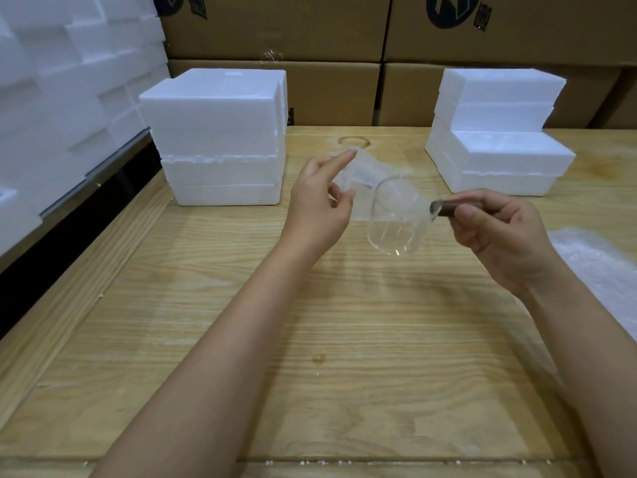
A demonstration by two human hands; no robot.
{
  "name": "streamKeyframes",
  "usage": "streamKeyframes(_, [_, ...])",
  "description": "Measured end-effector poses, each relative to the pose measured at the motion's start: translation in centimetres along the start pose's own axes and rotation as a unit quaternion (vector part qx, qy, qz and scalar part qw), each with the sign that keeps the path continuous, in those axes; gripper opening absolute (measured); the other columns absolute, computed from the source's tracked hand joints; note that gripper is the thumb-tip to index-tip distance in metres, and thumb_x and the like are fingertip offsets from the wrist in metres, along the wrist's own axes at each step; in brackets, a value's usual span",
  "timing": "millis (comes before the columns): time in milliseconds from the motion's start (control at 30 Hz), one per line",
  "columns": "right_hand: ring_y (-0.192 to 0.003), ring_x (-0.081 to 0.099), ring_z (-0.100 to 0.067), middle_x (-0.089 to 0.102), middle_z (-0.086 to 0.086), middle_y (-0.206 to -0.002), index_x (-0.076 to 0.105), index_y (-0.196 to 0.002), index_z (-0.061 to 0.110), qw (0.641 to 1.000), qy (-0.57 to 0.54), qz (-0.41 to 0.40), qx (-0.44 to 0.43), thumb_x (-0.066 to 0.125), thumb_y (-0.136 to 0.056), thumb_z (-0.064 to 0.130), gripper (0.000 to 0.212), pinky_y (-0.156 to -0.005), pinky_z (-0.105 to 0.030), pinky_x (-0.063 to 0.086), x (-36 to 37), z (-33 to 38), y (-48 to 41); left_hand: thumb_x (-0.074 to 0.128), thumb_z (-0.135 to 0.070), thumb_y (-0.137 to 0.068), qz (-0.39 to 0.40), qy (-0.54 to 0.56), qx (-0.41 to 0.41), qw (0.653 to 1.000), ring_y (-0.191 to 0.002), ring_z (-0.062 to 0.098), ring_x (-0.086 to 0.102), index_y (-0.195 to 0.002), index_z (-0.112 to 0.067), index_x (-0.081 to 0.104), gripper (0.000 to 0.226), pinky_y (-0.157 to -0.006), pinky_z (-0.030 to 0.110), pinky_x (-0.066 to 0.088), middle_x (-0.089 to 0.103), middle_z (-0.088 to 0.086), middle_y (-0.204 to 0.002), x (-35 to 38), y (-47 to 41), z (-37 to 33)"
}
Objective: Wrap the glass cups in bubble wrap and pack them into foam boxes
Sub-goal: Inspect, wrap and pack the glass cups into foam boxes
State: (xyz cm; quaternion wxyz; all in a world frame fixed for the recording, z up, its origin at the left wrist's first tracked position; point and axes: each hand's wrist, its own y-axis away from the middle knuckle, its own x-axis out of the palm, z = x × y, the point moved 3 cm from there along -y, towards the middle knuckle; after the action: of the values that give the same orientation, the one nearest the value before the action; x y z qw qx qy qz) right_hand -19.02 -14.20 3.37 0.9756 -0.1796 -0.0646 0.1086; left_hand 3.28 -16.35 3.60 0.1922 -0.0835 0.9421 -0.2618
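A clear glass cup (393,222) with a dark wooden handle (444,208) hangs over the middle of the wooden table. My right hand (496,232) grips that handle, with the cup tilted and its mouth turned to the left. My left hand (319,205) pinches a small sheet of bubble wrap (362,170) just left of and behind the cup's rim. Two stacks of white foam boxes stand further back: one at the left (213,139), one at the right (496,132).
A pile of bubble wrap (599,263) lies at the table's right edge. More white foam pieces (69,81) are stacked off the table's left side. Brown cardboard cartons (331,46) form a wall behind the table. The wooden table (310,339) spreads out in front of my arms.
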Motion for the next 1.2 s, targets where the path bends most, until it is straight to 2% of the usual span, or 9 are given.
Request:
streamKeyframes(267, [-0.071,0.062,0.000,0.074,0.013,-0.080,0.070,-0.087,0.022,0.983,0.140,-0.106,-0.055,0.069,-0.083,0.010,0.012,-0.065,-0.012,0.045,1.4,1.0,0.4,0.058,0.007,-0.087,0.044,0.001,0.041,0.998,-0.068,-0.006,0.046,-0.135,-0.015,0.053,0.053,-0.067,0.006,0.040,0.044,-0.020,-0.108,1.0,0.6,-0.7])
streamKeyframes(367, [-0.083,0.065,-0.022,0.074,0.001,-0.087,0.072,-0.090,0.025,0.957,0.241,-0.141,-0.076,0.072,-0.083,0.016,0.011,-0.076,-0.030,0.052,1.4,1.0,0.6,0.056,0.010,-0.085,0.050,0.013,0.055,0.997,-0.066,-0.004,0.046,-0.131,-0.014,0.057,0.053,-0.066,0.008,0.042,0.050,-0.010,-0.114,1.1,0.8,-1.3])
streamKeyframes(500, [-0.078,0.047,-0.001,0.048,0.015,-0.089,0.071,-0.096,0.018,0.895,0.376,-0.174,-0.165,0.074,-0.082,0.021,0.015,-0.070,-0.012,0.039,2.5,1.3,0.9,0.054,0.012,-0.080,0.043,0.054,0.073,0.995,-0.066,0.001,0.046,-0.125,-0.011,0.062,0.052,-0.062,0.023,0.053,0.055,-0.006,-0.110,1.2,1.2,-2.4])
streamKeyframes(633, [-0.117,0.040,-0.021,0.034,0.004,-0.124,0.073,-0.096,0.015,0.835,0.463,-0.186,-0.233,0.075,-0.081,0.026,0.019,-0.095,-0.028,0.038,3.7,1.3,1.4,0.051,0.015,-0.078,0.069,0.130,0.061,0.987,-0.067,0.014,0.046,-0.122,-0.013,0.062,0.054,-0.054,0.047,0.054,0.059,-0.003,-0.110,1.6,1.5,-3.9])
streamKeyframes(767, [-0.125,0.042,-0.017,0.040,0.007,-0.134,0.071,-0.097,0.016,0.860,0.453,-0.165,-0.167,0.070,-0.084,0.024,0.015,-0.105,-0.046,0.035,3.6,0.6,1.3,0.050,0.016,-0.077,0.135,0.216,0.066,0.965,-0.059,0.015,0.050,-0.118,-0.017,0.062,0.054,-0.050,0.029,0.054,0.062,0.008,-0.111,1.9,1.7,-5.1])
streamKeyframes(867, [-0.090,0.051,0.003,0.060,0.001,-0.100,0.067,-0.098,0.012,0.887,0.397,-0.155,-0.179,0.066,-0.088,0.016,0.012,-0.088,-0.019,0.042,3.3,0.5,1.1,0.057,0.002,-0.079,0.138,0.235,0.063,0.960,-0.053,0.018,0.053,-0.105,-0.012,0.068,0.031,-0.049,0.024,0.048,0.068,0.006,-0.101,1.8,1.8,-5.3])
streamKeyframes(1000, [-0.080,0.050,-0.003,0.058,-0.009,-0.091,0.061,-0.090,0.012,0.918,0.341,-0.149,-0.138,0.061,-0.089,0.017,0.005,-0.076,-0.015,0.040,2.3,0.3,0.5,0.058,-0.022,-0.081,-0.063,0.191,0.105,0.974,-0.059,0.014,0.051,-0.087,-0.018,0.067,0.012,-0.052,0.032,0.046,0.065,-0.004,-0.083,-0.5,1.4,-4.4])
streamKeyframes(1100, [-0.089,0.056,-0.016,0.060,-0.002,-0.097,0.066,-0.094,0.022,0.955,0.250,-0.116,-0.113,0.060,-0.090,0.018,0.008,-0.080,-0.025,0.045,1.7,0.2,0.3,0.060,-0.026,-0.080,-0.148,0.160,0.057,0.974,-0.095,0.014,0.055,-0.113,-0.027,0.056,0.033,-0.085,0.046,0.050,0.057,-0.005,-0.113,-2.1,0.5,-2.4])
streamKeyframes(1200, [-0.097,0.061,-0.015,0.063,0.004,-0.099,0.070,-0.092,0.034,0.979,0.159,-0.083,-0.092,0.061,-0.091,0.011,0.025,-0.086,-0.030,0.051,1.8,0.6,0.3,0.066,-0.031,-0.076,-0.037,0.255,-0.064,0.964,-0.128,0.002,0.042,-0.145,-0.026,0.028,0.079,-0.091,0.019,0.046,0.037,-0.005,-0.147,-2.6,-0.2,-0.2])
